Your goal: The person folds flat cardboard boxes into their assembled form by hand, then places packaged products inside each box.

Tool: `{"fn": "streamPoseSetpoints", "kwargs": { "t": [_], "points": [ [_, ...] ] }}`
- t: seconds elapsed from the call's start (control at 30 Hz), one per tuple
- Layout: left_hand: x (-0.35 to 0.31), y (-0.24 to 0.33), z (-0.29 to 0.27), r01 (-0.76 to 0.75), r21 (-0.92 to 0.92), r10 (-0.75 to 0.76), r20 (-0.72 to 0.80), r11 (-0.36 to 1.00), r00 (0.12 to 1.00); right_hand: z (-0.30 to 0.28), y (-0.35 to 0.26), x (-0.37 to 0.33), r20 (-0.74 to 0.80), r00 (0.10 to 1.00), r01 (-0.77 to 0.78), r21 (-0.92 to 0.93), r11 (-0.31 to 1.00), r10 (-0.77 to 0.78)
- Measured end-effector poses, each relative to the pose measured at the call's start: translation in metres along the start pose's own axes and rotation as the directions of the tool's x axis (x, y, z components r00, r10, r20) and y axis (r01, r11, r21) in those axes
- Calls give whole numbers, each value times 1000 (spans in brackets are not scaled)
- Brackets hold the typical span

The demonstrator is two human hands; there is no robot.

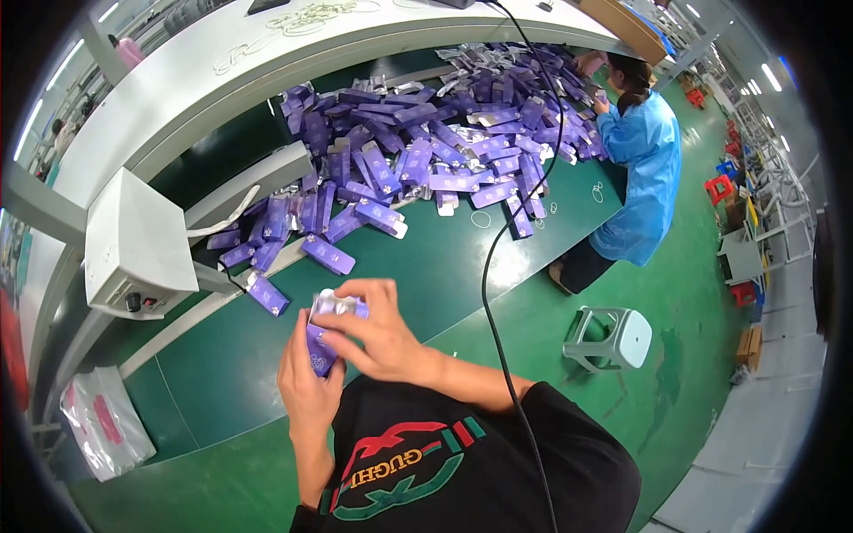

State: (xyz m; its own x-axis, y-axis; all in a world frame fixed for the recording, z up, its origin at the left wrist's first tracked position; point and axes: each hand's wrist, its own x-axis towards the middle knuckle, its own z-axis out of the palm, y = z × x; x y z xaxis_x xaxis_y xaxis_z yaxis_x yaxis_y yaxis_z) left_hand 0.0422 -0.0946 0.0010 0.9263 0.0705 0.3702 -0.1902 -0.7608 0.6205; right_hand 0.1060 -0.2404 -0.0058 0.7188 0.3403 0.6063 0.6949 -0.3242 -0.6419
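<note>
Both my hands hold one small purple carton [322,342] over the green table [418,275]. My left hand [306,382] grips its lower body from beneath. My right hand [378,329] lies across the top, fingers at the carton's open silver end flaps [333,304]. A large heap of the same purple cartons [426,151] spreads over the table ahead, with a few loose ones [267,293] close to my hands.
A white control box [133,244] on a frame stands at the left. A black cable [498,266] runs down the middle. A co-worker in a blue coat [640,169] sits at the heap's far end. A grey stool [609,338] stands on the floor; a plastic bag [102,426] lies lower left.
</note>
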Motion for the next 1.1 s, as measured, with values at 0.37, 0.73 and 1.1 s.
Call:
{"fn": "streamPoseSetpoints", "kwargs": {
  "t": [0.37,0.73,1.1],
  "points": [
    [7,2,12,-29,-29,30,13,999,999,1,3,-15,-90,993,-89,-179,980,74],
    [-3,-12,20,87,-186,-94,-26,979,995,10,5,-15,49,983,-182,158,971,176],
    [-7,-17,20,212,-323,-216,24,922,976,16,17,-27,63,987,-158,211,965,148]
  ]
}}
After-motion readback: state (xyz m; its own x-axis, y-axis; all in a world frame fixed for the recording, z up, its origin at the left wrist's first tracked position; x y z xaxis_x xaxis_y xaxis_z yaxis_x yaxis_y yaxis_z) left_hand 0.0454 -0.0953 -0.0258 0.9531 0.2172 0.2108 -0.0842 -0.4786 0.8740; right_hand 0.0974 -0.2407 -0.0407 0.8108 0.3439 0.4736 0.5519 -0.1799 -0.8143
